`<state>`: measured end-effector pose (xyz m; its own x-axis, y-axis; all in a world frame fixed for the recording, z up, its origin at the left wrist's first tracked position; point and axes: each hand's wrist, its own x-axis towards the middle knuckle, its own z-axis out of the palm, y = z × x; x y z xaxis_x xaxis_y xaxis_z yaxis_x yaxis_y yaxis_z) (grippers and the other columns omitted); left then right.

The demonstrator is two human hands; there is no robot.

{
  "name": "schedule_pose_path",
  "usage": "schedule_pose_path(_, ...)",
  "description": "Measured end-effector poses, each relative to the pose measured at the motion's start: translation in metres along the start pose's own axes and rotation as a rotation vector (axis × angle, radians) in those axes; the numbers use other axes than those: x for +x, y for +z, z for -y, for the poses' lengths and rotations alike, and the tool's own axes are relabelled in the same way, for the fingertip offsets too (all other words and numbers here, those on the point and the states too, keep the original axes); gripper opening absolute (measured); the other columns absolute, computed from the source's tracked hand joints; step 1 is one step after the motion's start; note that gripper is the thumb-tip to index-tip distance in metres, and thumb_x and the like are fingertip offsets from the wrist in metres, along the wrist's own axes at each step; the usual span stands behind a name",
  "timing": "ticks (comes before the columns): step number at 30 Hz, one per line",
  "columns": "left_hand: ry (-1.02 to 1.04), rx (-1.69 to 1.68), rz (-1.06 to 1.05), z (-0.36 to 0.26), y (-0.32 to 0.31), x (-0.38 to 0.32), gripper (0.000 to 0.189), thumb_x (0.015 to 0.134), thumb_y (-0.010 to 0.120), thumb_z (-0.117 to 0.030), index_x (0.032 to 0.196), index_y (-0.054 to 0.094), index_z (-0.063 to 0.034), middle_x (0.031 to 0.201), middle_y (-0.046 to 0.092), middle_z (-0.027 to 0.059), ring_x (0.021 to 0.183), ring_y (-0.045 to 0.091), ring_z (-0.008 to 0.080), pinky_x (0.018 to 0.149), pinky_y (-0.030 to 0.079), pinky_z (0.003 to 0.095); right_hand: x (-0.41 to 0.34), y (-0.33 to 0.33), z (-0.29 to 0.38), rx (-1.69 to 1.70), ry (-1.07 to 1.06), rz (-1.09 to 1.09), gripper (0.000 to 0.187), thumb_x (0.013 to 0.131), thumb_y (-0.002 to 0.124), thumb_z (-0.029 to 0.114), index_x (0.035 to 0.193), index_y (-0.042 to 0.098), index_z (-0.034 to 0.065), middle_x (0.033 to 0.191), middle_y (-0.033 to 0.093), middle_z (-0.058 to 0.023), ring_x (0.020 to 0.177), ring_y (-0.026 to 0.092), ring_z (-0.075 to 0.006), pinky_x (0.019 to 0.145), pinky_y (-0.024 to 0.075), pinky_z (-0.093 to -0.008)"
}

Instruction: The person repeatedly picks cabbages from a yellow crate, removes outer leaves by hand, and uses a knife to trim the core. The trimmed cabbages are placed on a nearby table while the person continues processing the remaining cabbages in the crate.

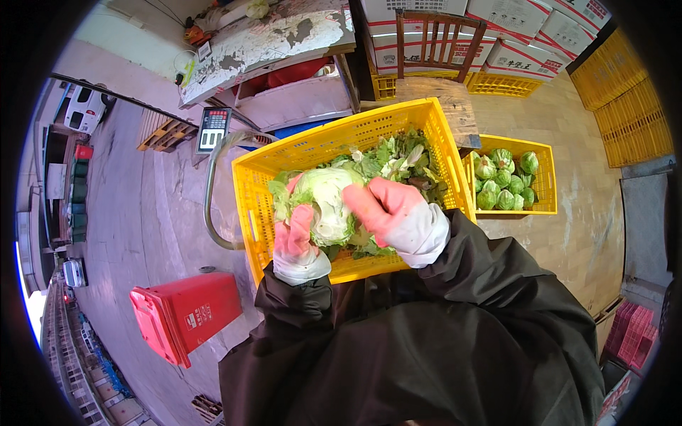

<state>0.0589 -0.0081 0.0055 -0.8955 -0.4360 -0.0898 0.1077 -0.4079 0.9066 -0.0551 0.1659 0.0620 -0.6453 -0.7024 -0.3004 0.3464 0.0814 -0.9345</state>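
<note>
A pale green head of iceberg lettuce (329, 205) is in my left hand (296, 231), its cut stem end facing me. My right hand (384, 210) is at the lettuce's right side, fingers curled and blurred; whether they pinch a leaf cannot be told. Both hands wear pink gloves with white cuffs. Beneath them, loose green leaves (397, 157) lie in a large yellow plastic crate (341, 128) with slotted walls.
To the right, a second yellow crate (554, 181) holds several green heads (502, 178). A wooden chair (437, 101) stands beyond the near crate. At left are a curved metal tube (209, 202), a scale's display unit (213, 130) and a red wheeled bin (194, 314).
</note>
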Motion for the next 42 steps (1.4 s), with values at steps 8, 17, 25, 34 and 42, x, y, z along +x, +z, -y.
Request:
schedule_pose_path(8,0.222,0.797,-0.083,0.013,-0.015,0.000,0.063,0.090,0.062,-0.032,0.141,0.044,0.0004,0.130,0.059,0.0161,0.116,0.061,0.0246,0.098,0.050,0.0366,0.010,-0.024,0.003,0.513,0.128,0.021,0.040,0.097,0.066,0.035,0.076,0.058,0.0024,0.059,0.060,-0.0053,0.041,0.053,-0.0131,0.041,0.0423,-0.0289)
schedule_pose_path(17,0.176,0.158,-0.080,-0.002,0.012,-0.003,0.064,0.094,0.058,-0.036,0.142,0.042,0.0030,0.131,0.059,0.0163,0.117,0.061,0.0278,0.101,0.048,0.0398,0.005,0.012,-0.008,0.299,0.101,0.036,0.024,0.092,0.068,0.014,0.077,0.052,0.0034,0.059,0.056,-0.0044,0.042,0.049,-0.0111,0.041,0.0397,-0.0277)
schedule_pose_path(25,0.170,-0.382,0.364,0.006,-0.005,0.011,0.054,0.097,0.053,-0.048,0.135,0.054,-0.0112,0.137,0.056,0.0131,0.125,0.054,0.0320,0.108,0.042,0.0491,0.026,-0.039,-0.015,0.186,0.279,-0.168,0.014,0.094,0.062,0.012,0.092,0.061,-0.0018,0.066,0.064,-0.0125,0.042,0.054,-0.0198,0.042,0.0454,-0.0347)
schedule_pose_path(34,0.171,0.859,0.106,-0.009,0.003,0.010,0.042,0.103,0.050,-0.020,0.135,0.048,0.0063,0.120,0.065,0.0175,0.108,0.067,0.0263,0.092,0.054,0.0365,0.032,0.003,-0.012,-0.191,-0.310,0.005,0.075,0.083,0.080,0.035,0.140,0.046,-0.0005,0.130,0.059,-0.0168,0.119,0.057,-0.0219,0.101,0.0464,-0.0331)
schedule_pose_path(42,-0.168,0.371,-0.211,0.012,0.010,0.028,0.038,0.099,0.060,-0.029,0.124,0.056,-0.0006,0.104,0.071,0.0104,0.090,0.069,0.0241,0.077,0.056,0.0359,0.052,-0.031,-0.033,0.525,0.036,0.129,0.040,0.092,0.072,0.015,0.128,0.062,0.0022,0.123,0.065,-0.0100,0.114,0.062,-0.0166,0.098,0.0509,-0.0316)
